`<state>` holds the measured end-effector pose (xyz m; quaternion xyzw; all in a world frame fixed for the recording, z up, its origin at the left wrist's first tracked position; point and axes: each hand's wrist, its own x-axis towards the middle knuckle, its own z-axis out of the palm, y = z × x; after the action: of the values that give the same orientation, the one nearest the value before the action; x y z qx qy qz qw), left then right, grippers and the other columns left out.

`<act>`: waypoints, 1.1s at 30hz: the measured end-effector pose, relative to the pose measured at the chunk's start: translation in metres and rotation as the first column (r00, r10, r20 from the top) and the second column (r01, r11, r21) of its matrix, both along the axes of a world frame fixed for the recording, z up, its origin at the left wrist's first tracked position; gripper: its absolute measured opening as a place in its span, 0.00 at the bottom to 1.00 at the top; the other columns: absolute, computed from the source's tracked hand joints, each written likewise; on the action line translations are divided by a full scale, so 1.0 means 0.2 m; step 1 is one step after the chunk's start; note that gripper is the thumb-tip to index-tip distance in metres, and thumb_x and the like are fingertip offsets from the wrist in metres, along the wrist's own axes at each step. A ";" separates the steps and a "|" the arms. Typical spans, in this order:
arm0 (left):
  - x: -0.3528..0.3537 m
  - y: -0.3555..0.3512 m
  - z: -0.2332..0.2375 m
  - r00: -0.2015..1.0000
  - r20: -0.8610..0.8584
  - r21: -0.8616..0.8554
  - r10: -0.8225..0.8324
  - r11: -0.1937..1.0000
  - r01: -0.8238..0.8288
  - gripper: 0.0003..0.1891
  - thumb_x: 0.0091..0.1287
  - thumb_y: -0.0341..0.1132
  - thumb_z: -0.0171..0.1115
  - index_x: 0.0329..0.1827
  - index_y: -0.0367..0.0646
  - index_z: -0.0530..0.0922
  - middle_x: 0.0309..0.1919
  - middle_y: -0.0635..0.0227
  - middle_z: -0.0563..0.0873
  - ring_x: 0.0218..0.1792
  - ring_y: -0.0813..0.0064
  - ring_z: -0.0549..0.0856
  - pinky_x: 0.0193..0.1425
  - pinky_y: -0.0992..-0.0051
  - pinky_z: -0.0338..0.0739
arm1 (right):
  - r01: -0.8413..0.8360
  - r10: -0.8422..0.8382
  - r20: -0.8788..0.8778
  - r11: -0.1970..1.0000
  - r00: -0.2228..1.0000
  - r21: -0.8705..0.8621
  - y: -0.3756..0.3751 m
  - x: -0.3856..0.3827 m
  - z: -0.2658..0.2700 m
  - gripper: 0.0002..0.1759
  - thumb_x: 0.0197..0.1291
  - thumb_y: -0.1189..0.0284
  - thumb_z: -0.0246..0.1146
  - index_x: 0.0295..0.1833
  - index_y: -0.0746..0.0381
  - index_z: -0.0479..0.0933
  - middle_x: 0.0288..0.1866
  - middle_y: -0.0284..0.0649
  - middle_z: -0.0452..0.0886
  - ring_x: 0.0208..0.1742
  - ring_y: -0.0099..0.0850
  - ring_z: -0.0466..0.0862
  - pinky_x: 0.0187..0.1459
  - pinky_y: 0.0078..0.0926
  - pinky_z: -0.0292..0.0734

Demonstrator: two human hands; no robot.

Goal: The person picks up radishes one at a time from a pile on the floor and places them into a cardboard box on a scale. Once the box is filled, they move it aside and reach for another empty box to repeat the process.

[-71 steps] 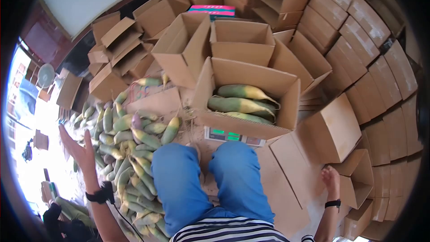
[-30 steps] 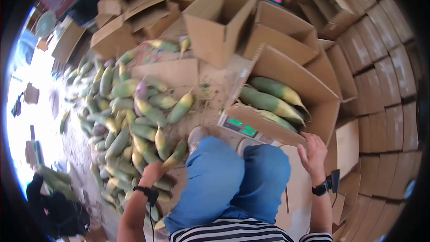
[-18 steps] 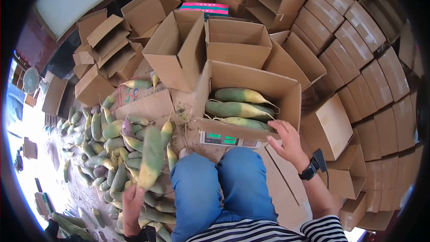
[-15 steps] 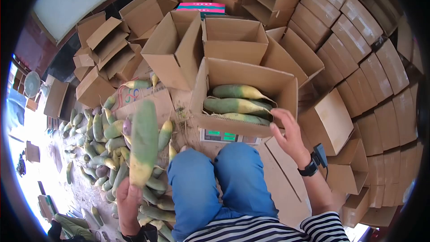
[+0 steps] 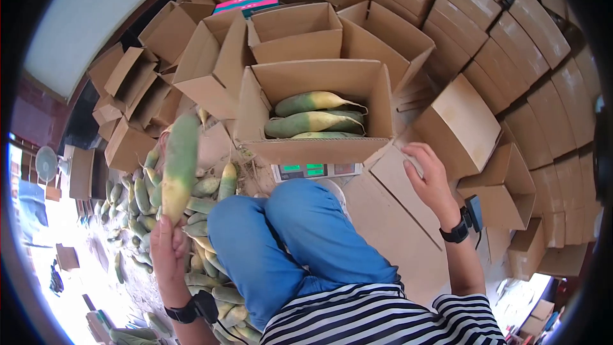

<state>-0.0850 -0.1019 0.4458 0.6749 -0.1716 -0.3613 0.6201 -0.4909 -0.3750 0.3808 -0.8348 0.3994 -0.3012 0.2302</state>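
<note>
Head view: left hand [image 5: 168,252] clamps radish [image 5: 179,165], seemingly outside box [image 5: 313,147] edge; right hand [image 5: 432,184] open.

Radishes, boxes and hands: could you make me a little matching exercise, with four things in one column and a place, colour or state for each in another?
1. Left hand
2. Right hand
3. Scale display
4. Pink-and-teal box

A. To the right of the carton of radishes
B. Behind open boxes
C. Gripping a radish near its pale end
D. Lit green

Pairs: 1-C, 2-A, 3-D, 4-B
</note>
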 end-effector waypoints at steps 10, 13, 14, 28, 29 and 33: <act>0.77 0.55 -1.06 0.989 0.149 0.681 0.010 0.724 -0.110 0.22 0.75 0.51 0.56 0.41 0.37 0.82 0.23 0.72 0.82 0.20 0.79 0.78 0.23 0.78 0.72 | 0.100 -0.018 -0.165 0.859 0.986 0.503 0.36 -0.31 -0.50 0.12 0.64 0.71 0.60 0.51 0.63 0.81 0.46 0.47 0.83 0.46 0.42 0.84 0.47 0.36 0.80; 0.79 0.75 -1.36 0.998 0.053 0.412 0.044 0.909 -0.062 0.20 0.73 0.47 0.57 0.50 0.35 0.81 0.34 0.64 0.87 0.33 0.69 0.84 0.38 0.70 0.78 | 0.072 -0.002 -0.124 0.822 0.992 0.564 0.38 -0.32 -0.54 0.12 0.65 0.70 0.60 0.51 0.63 0.81 0.45 0.47 0.83 0.45 0.43 0.84 0.47 0.36 0.80; 0.81 0.84 -1.47 0.999 0.014 0.314 0.052 0.948 -0.054 0.20 0.73 0.46 0.58 0.53 0.35 0.81 0.38 0.61 0.88 0.37 0.65 0.86 0.42 0.67 0.81 | 0.073 0.000 -0.130 0.830 0.992 0.553 0.35 -0.31 -0.55 0.12 0.65 0.71 0.60 0.51 0.64 0.81 0.45 0.47 0.83 0.44 0.43 0.84 0.47 0.36 0.80; 0.29 -1.13 -0.17 0.665 0.255 0.801 -0.702 0.538 0.261 0.28 0.68 0.60 0.60 0.43 0.39 0.81 0.30 0.67 0.82 0.35 0.79 0.82 0.39 0.79 0.76 | 0.279 -0.138 -0.373 0.892 0.918 0.356 -0.69 0.23 -0.09 0.39 0.60 0.36 0.57 0.40 0.68 0.80 0.37 0.53 0.84 0.42 0.48 0.84 0.44 0.41 0.77; 0.26 -1.20 -0.24 0.665 0.225 0.830 -0.712 0.497 0.252 0.29 0.67 0.61 0.60 0.43 0.38 0.82 0.30 0.64 0.83 0.35 0.74 0.84 0.40 0.75 0.77 | 0.261 -0.097 -0.408 0.892 0.908 0.369 -0.75 0.27 -0.11 0.40 0.59 0.36 0.56 0.39 0.69 0.81 0.38 0.54 0.85 0.44 0.50 0.84 0.45 0.42 0.77; 0.30 -1.25 -0.58 0.408 0.606 0.625 -0.683 0.726 0.286 0.27 0.66 0.54 0.62 0.46 0.33 0.83 0.35 0.49 0.88 0.41 0.54 0.88 0.47 0.60 0.79 | 0.246 -0.005 -0.432 0.829 0.902 0.503 -0.85 0.31 -0.12 0.36 0.61 0.42 0.55 0.42 0.70 0.83 0.44 0.58 0.85 0.49 0.51 0.84 0.51 0.44 0.78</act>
<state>-0.0250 -0.3517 0.3290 0.7949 -0.5439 -0.2088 0.1691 -0.4286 -0.5453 0.3575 -0.7498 0.5629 -0.0062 0.3479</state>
